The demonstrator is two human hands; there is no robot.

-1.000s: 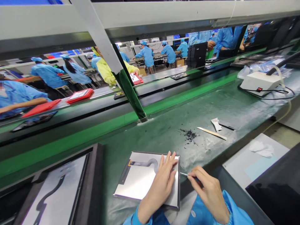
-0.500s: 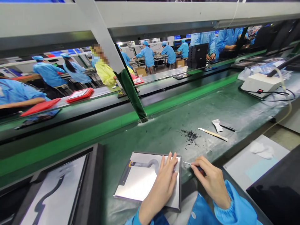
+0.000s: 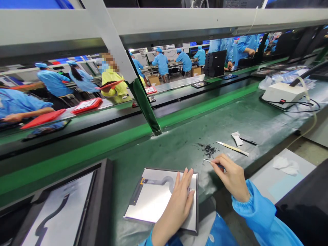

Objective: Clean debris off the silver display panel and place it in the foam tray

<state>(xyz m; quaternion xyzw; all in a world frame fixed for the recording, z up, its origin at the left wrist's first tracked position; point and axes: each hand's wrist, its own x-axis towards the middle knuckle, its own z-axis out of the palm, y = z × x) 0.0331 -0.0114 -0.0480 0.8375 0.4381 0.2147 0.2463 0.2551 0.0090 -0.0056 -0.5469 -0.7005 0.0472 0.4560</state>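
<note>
The flat silver rectangular display panel with thin dark edges (image 3: pixel 148 205) lies face-up or face-down, I cannot tell which, on the smooth dark green bench (image 3: pixel 176 147), close before the person. Its dark-strip end points left; its grey ribbon cable with an orange-framed end (image 3: pixel 155 181) runs rightward from there until fingers cover it. Foreshortening makes the outline nearly square, so the long axis cannot be told firmly. The left hand (image 3: pixel 178 201) rests flat across its right part, fingers a little spread, bearing down without clasping, much as a second ago.

The right hand (image 3: pixel 229 174) pinches a slender pale-tipped tool (image 3: pixel 207 160) between thumb and fingertips. That tip was at the panel's right edge a second ago; now it is well off it, pointing left beside the scattered black stringy scraps (image 3: pixel 208 149), with a dark shred seemingly near the tip. I take this as a pause in working the edge, bits being left aside.

Beyond lies a cream-handled pointed knife (image 3: pixel 233 149); far left, another silver panel (image 3: pixel 70 212) sits in a black foam-like tray (image 3: pixel 104 198).
</note>
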